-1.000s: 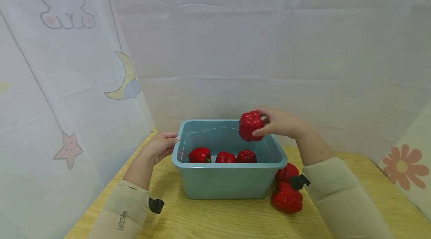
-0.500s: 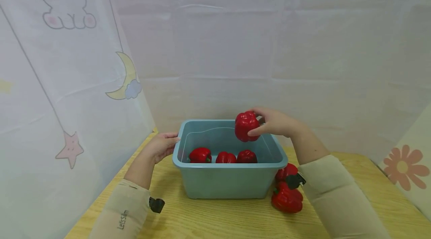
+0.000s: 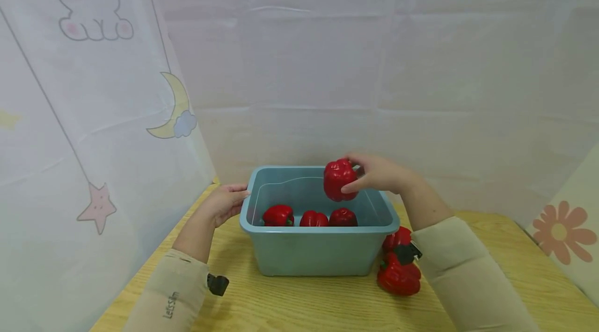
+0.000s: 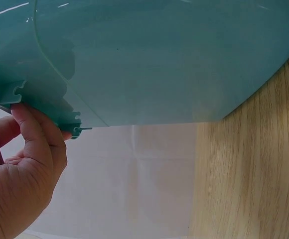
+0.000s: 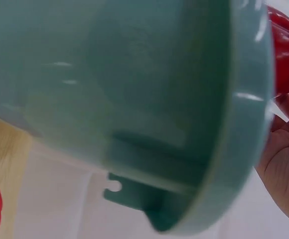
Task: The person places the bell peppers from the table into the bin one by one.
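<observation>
A teal plastic tub (image 3: 318, 254) stands on the wooden table. My right hand (image 3: 374, 173) grips a red bell pepper (image 3: 339, 180) over the tub's open top, near its right back corner; the right wrist view shows that pepper (image 5: 285, 55) beyond the tub's rim (image 5: 244, 124). Three red peppers (image 3: 312, 216) lie inside along the front wall. My left hand (image 3: 226, 202) holds the tub's left rim, fingers curled under the lip (image 4: 45, 117).
Two more red peppers (image 3: 399, 272) lie on the table (image 3: 327, 306) by the tub's right front corner, partly behind my right sleeve. White fabric with cartoon prints hangs at the left and back.
My right hand has carried the pepper a little to the left and slightly down over the tub. The left hand and the tub have stayed still.
</observation>
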### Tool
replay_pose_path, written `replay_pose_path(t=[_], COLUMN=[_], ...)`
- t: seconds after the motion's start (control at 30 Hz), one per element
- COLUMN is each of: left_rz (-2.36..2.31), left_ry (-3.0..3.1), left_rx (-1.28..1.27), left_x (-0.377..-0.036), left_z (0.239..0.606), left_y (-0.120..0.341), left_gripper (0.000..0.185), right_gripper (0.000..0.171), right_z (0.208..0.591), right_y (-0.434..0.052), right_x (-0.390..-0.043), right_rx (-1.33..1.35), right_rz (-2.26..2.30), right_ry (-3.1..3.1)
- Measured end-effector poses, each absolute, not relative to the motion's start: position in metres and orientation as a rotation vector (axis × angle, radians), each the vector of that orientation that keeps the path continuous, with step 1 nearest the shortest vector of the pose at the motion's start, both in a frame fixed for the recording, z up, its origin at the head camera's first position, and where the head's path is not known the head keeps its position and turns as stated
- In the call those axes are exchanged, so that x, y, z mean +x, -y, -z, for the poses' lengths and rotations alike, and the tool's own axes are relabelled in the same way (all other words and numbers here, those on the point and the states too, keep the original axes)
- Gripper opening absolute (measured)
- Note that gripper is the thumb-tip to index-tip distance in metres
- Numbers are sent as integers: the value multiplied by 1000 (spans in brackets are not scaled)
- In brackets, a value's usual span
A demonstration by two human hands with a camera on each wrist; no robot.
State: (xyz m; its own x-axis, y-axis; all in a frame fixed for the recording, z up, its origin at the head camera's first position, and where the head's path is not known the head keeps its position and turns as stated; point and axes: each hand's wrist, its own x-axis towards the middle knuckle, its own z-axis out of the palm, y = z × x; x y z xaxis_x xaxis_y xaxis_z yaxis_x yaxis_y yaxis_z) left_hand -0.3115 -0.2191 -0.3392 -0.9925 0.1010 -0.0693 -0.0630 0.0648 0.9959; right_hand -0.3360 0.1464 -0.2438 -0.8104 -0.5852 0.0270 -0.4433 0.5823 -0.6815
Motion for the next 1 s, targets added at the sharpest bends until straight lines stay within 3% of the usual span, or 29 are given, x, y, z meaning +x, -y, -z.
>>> replay_pose_path(t=[0.3, 1.0], left_rz=[-2056, -2065], left_ry=[-2208, -2202], left_rx=[55, 71], left_x=[-313, -312], left_z=[341, 341], left_y=[219, 220], left_gripper=[41, 42], right_gripper=[62, 60], right_z=[252, 256], right_y=[-150, -159], right_x=[-336, -338], right_rx=[-892, -933], right_rz=[1015, 1037], right_ry=[-2591, -2576])
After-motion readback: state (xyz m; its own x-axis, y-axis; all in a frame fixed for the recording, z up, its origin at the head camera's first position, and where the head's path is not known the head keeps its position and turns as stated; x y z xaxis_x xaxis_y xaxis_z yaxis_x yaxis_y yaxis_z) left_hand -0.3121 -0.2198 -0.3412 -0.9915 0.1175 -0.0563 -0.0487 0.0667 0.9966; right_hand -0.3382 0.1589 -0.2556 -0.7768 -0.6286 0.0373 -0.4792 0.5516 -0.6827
